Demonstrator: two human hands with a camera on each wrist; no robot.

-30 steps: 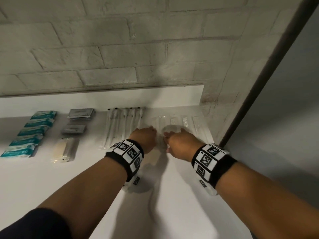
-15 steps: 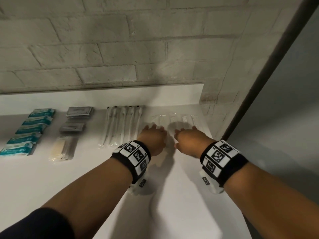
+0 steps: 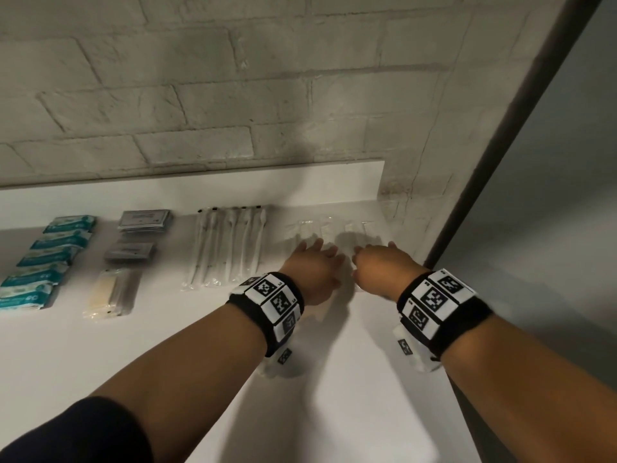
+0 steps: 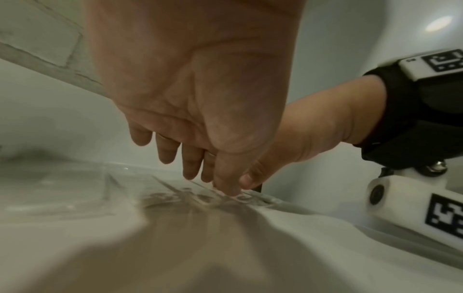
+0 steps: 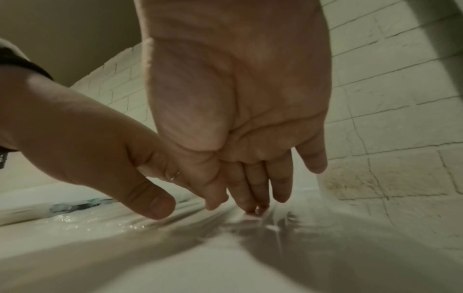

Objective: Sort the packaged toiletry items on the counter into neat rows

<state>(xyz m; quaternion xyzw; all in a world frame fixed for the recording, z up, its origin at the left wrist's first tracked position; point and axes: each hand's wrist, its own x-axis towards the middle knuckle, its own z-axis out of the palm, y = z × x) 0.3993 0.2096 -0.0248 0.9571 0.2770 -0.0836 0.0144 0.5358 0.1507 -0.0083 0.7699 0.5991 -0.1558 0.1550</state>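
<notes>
Several clear plastic packets [image 3: 329, 230] lie side by side at the back right of the white counter [image 3: 167, 329]. My left hand [image 3: 315, 262] and right hand [image 3: 380, 264] lie next to each other on them, fingers straight and palms down. The left wrist view has the left fingertips [image 4: 229, 190] pressing on a clear packet [image 4: 175, 190]. The right fingertips [image 5: 250, 208] likewise press on clear wrapping [image 5: 250, 220] in the right wrist view. Neither hand grips anything.
Left of the hands lies a row of white wrapped sticks [image 3: 230, 245], then grey sachets [image 3: 143, 220], a yellowish packet [image 3: 110, 290] and a column of teal packs [image 3: 46, 259]. A brick wall [image 3: 233, 95] backs the counter; a dark post [image 3: 500, 128] bounds its right end.
Both hands have slid forward along the clear packets toward the wall, staying side by side.
</notes>
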